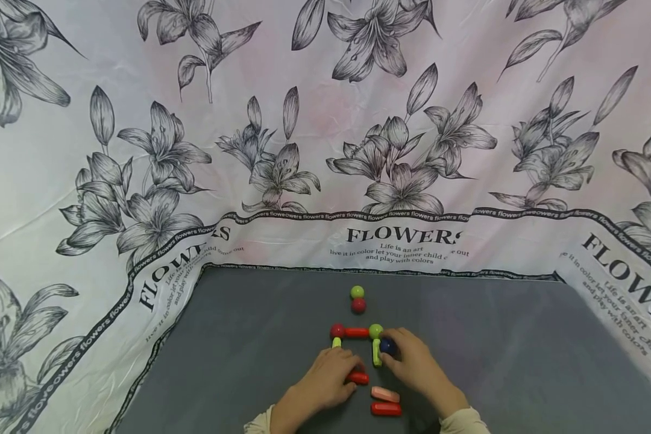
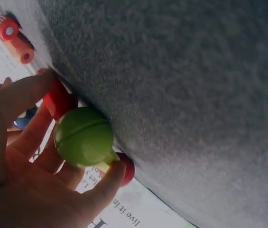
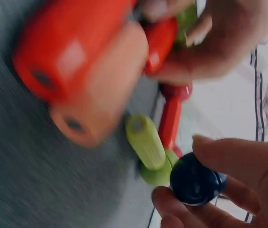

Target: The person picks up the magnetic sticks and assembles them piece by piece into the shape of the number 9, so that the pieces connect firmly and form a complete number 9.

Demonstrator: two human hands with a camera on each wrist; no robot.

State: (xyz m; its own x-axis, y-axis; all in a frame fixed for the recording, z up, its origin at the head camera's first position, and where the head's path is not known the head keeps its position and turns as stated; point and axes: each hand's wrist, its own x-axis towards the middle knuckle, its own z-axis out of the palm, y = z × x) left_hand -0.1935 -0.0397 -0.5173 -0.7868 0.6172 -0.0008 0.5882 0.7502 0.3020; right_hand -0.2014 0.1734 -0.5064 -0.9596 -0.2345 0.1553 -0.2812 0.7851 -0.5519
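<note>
My right hand [image 1: 415,361] pinches a dark blue ball [image 3: 196,179] between thumb and fingers, beside a yellow-green rod [image 1: 377,352]. That rod runs toward me from a green ball [image 1: 376,331], which a red rod [image 1: 356,332] joins to a red ball [image 1: 337,330]. From the red ball a second yellow-green rod [image 1: 337,342] goes under my left hand [image 1: 331,377]. In the left wrist view it meets another green ball [image 2: 84,136], hidden from the head view. My left hand grips a short red rod [image 2: 60,99] at that ball; one fingertip lies by the second yellow-green rod.
A salmon rod [image 1: 385,394] and a red rod [image 1: 386,409] lie side by side near me, between the forearms. Farther back on the grey table [image 1: 260,325] are a loose green ball [image 1: 357,292] and red ball [image 1: 358,305]. A flower-printed cloth [image 1: 304,241] borders the table.
</note>
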